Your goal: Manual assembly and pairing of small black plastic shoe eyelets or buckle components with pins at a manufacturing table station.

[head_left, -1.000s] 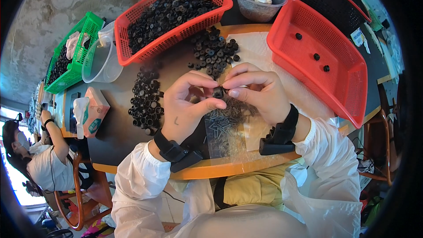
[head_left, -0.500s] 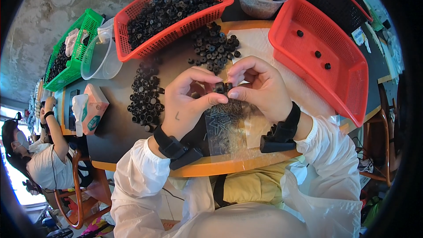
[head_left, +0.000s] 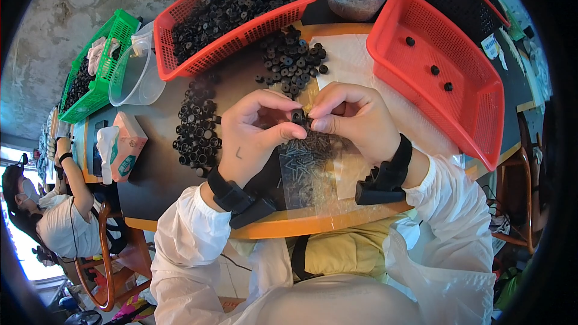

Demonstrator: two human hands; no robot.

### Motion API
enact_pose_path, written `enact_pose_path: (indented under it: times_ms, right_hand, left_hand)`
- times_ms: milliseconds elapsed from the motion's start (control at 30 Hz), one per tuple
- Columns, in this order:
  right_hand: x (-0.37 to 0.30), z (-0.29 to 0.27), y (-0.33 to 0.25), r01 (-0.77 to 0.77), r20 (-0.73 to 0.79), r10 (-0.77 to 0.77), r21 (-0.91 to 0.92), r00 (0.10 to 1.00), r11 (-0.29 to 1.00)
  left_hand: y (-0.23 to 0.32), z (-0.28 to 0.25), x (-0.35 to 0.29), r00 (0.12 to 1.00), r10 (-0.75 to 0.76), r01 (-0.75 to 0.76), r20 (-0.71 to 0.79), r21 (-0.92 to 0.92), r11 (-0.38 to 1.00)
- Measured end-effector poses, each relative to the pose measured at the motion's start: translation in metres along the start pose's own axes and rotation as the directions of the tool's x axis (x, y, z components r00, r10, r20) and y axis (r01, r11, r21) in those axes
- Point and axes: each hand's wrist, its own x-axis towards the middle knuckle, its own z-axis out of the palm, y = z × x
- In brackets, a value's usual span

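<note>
My left hand (head_left: 256, 132) and my right hand (head_left: 352, 121) meet over the middle of the table, fingertips pinched together on one small black round part (head_left: 297, 115). Just below the hands lies a clear plastic bag (head_left: 307, 171) holding several small dark pins. A pile of the same black round parts (head_left: 290, 60) lies right behind my hands, and another pile (head_left: 197, 126) lies to the left of my left hand. Both wrists wear black bands with a dark block attached.
A red basket (head_left: 180, 54) full of black parts stands at the back left. A second red basket (head_left: 469, 120) at the right holds three parts. A clear bowl (head_left: 141, 75), a green basket (head_left: 90, 93), a tissue pack (head_left: 123, 147), a clear tub (head_left: 355, 0). Another person (head_left: 54, 216) sits at left.
My hands have stayed together over the bag, with only small finger shifts on the part. The view has tilted slightly, so everything sits a bit lower in the picture.
</note>
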Motion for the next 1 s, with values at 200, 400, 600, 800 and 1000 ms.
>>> enact_pose_path:
  times_ms: [200, 400, 600, 800, 1000]
  right_hand:
    - [0.001, 0.0, -0.005, -0.083, -0.022, 0.083, 0.005, 0.996, 0.997]
    - [0.002, -0.004, -0.001, -0.136, 0.006, 0.135, 0.066, 0.991, 0.989]
    - [0.001, -0.004, -0.002, -0.136, 0.018, 0.135, 0.127, 0.991, 0.982]
    - [0.003, -0.007, 0.001, -0.176, 0.018, 0.175, 0.074, 0.984, 0.982]
    - [0.002, -0.007, 0.001, -0.22, 0.002, 0.22, 0.064, 0.975, 0.973]
  left_hand:
    - [0.003, 0.003, 0.0, 0.999, 0.032, -0.032, 0.004, 0.011, 0.999]
    - [0.006, 0.001, 0.0, 1.0, 0.031, -0.031, 0.002, 0.124, 0.992]
    - [0.009, 0.005, -0.002, 0.999, 0.034, -0.035, 0.005, 0.119, 0.992]
    - [0.008, 0.003, -0.002, 1.0, -0.027, 0.028, -0.012, 0.148, 0.989]
    - [0.011, 0.006, -0.004, 1.0, -0.014, 0.018, -0.02, 0.208, 0.978]
